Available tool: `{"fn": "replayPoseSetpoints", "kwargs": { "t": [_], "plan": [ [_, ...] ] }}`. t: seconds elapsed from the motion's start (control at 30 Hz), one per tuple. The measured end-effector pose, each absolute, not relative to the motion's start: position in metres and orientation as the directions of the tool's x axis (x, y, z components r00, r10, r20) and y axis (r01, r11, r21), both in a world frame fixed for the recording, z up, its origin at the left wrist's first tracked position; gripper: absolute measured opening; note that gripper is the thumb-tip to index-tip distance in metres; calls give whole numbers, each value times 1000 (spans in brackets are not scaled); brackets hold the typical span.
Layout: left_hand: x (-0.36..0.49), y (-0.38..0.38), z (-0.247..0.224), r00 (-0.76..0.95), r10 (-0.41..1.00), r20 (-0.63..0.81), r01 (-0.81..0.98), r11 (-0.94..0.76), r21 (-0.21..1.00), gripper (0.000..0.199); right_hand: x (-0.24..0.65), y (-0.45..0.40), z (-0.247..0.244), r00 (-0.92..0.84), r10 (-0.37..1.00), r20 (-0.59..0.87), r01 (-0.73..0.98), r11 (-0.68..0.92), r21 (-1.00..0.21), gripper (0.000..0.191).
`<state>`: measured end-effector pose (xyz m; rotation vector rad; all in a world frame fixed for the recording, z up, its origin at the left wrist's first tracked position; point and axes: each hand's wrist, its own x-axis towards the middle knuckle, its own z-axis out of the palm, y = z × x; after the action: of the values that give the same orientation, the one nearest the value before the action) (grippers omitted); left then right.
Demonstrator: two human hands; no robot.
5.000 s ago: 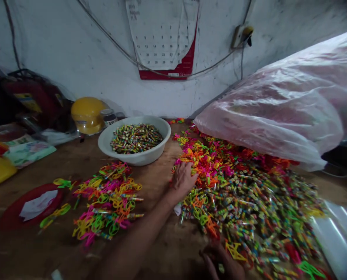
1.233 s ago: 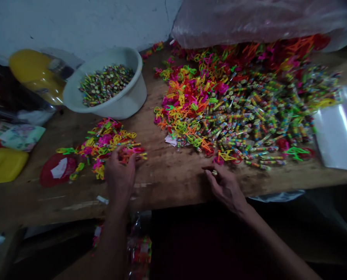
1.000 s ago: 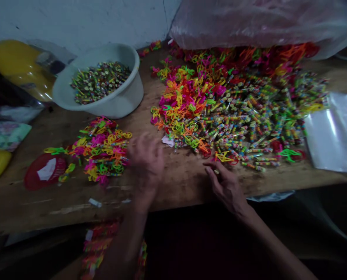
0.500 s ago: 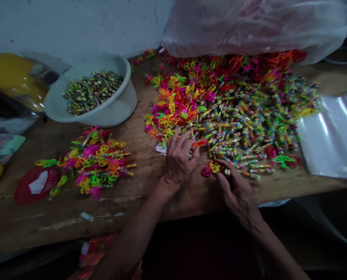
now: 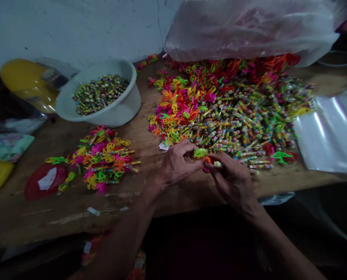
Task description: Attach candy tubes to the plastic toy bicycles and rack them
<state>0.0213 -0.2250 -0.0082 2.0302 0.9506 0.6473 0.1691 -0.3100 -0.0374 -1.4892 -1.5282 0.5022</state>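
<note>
Above the table's front part, my left hand pinches a small yellow-green plastic toy between thumb and fingers. Close beside it, my right hand grips a small wrapped tube with a pale end; orange and pink plastic bits show at its fingertips. The fingertips of both hands nearly meet, and partly hide what they hold. Just beyond lies a heap of wrapped, printed tubes. Bright plastic toys in pink, orange, yellow and green are piled at its left.
A white basin of similar tubes stands at the back left. Before it is a mixed pile of toys and tubes, with a red plastic lid-like piece alongside. Clear plastic sheets lie right; a large plastic bag sits behind.
My hands have come together. The left has moved down from the heap's edge and now holds a yellow-green toy; the right has lifted a tube with plastic bits. The view shifted slightly.
</note>
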Motion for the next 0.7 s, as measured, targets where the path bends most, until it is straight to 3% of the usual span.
{"fn": "replayPoseSetpoints", "kwargs": {
  "t": [0.1, 0.2, 0.3, 0.43, 0.6, 0.7],
  "plan": [
    [23, -235, -24, 509, 850, -135, 152, 66, 986, 15, 153, -313, -48, 287, 940, 186, 357, 75, -931, 19],
    [28, -254, -39, 440, 831, -341, -175, 451, 875, 17, 144, -312, -50, 231, 958, 169, 292, 98, -951, 25],
    [31, -267, -43, 320, 868, -379, -371, 483, 793, 19, 150, -313, -45, 128, 964, 234, 404, 165, -900, 32],
    [24, -270, -37, 384, 835, -395, -338, 525, 781, 22, 171, -316, -42, 82, 972, 219, 521, 146, -841, 35],
    [14, -269, -34, 526, 691, -496, -305, 698, 648, 18, 183, -315, -45, 176, 982, 74, 281, 22, -960, 16],
    [15, -271, -36, 595, 606, -528, -286, 774, 565, 18, 183, -314, -46, 162, 985, 60, 204, 26, -979, 12]
  ]
}}
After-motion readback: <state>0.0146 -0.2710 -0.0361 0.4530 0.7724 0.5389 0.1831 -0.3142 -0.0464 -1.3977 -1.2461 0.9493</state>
